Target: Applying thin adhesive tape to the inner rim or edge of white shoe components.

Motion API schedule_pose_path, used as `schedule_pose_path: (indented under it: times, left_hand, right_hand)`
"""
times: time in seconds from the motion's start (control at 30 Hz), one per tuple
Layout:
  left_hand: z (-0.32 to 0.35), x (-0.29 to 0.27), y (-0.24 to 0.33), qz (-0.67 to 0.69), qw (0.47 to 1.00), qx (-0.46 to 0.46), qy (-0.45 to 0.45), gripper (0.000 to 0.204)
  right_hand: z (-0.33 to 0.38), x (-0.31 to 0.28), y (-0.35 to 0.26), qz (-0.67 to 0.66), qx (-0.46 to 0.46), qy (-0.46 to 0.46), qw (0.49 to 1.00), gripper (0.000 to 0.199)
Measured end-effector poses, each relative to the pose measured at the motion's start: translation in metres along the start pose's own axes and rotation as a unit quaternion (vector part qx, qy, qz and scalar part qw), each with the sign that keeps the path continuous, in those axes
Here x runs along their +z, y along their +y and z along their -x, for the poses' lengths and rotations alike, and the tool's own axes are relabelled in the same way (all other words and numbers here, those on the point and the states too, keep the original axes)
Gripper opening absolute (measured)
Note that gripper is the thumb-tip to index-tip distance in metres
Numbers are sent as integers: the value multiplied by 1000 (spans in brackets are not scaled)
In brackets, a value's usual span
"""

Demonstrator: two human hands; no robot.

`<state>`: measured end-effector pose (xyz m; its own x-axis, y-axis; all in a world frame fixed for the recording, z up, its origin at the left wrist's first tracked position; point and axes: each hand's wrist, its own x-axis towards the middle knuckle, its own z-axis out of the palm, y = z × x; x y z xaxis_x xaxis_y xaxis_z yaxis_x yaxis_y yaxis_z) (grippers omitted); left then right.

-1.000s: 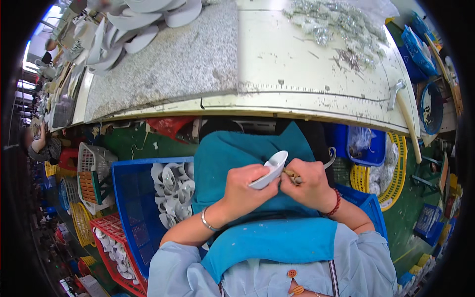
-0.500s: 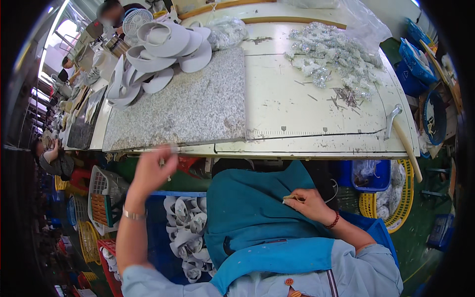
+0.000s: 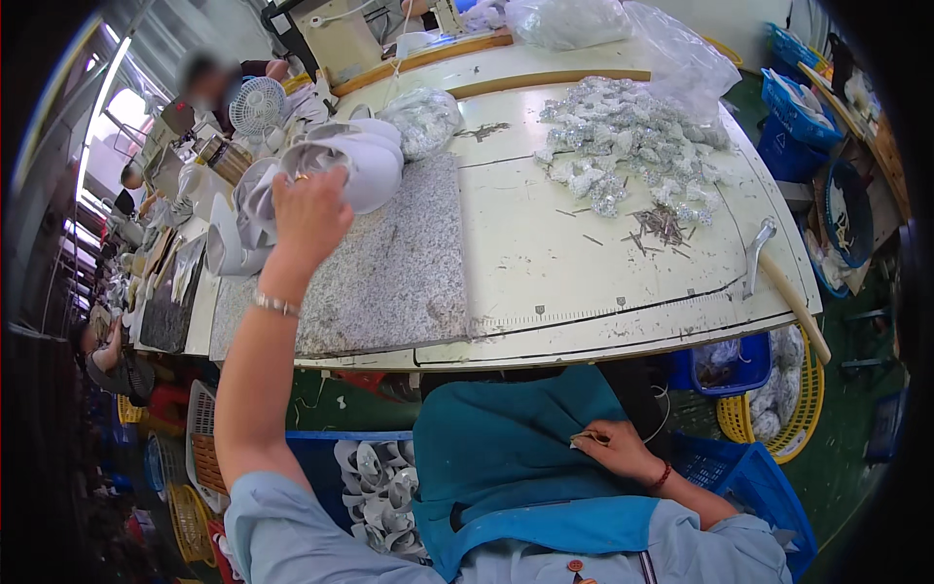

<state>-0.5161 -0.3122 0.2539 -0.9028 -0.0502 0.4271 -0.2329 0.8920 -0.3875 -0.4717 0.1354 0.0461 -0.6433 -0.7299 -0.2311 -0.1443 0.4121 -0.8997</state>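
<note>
My left hand (image 3: 311, 216) reaches over the stack of white curved pieces (image 3: 362, 167), which look like shoe uppers, at the back left of the table. Its fingers curl at the rim of one piece; the fingertips are partly hidden among the white bands. The stack rests partly on a speckled grey stone slab (image 3: 399, 273). In my lap, over the teal apron (image 3: 506, 438), my right hand (image 3: 621, 454) is closed, pinching a small beige strip (image 3: 590, 438) between thumb and fingers.
Sparkly silver-white trimmings (image 3: 632, 146) lie heaped on the table (image 3: 545, 273), with small dark sticks (image 3: 662, 229) before them. A metal-headed hammer (image 3: 778, 277) lies at the right edge. Below left, a blue bin (image 3: 316, 467) holds white pieces. Yellow baskets (image 3: 803, 409) stand right.
My left hand has moved from the table's front edge up and away to the stack of white pieces. The view has tilted upward. My right hand keeps its pinch in my lap.
</note>
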Motion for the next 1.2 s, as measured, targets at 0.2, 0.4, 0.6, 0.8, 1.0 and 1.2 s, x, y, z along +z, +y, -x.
schedule_pose_path:
  times: [0.2, 0.4, 0.6, 0.8, 1.0, 1.2]
  left_hand:
    - [59, -58, 81, 117, 988, 95, -21, 29]
    - [97, -16, 99, 250, 959, 127, 38, 28]
    - [96, -1, 99, 256, 948, 107, 155, 35]
    - [68, -20, 104, 266, 961, -35, 62, 60]
    - [42, -31, 95, 214, 965, 10, -150, 43]
    - [46, -52, 114, 135, 987, 76, -43, 30]
  right_hand:
    - [-21, -5, -15, -10, -46, -15, 999, 25]
    - [-19, 3, -28, -71, -80, -27, 994, 21]
    - [0, 0, -15, -46, -31, -16, 998, 21]
    - [-7, -2, -22, -108, -42, 7, 993, 20]
    - [-10, 0, -36, -135, -55, 3, 989, 17]
    - [-9, -4, -37, -168, -62, 24, 984, 14]
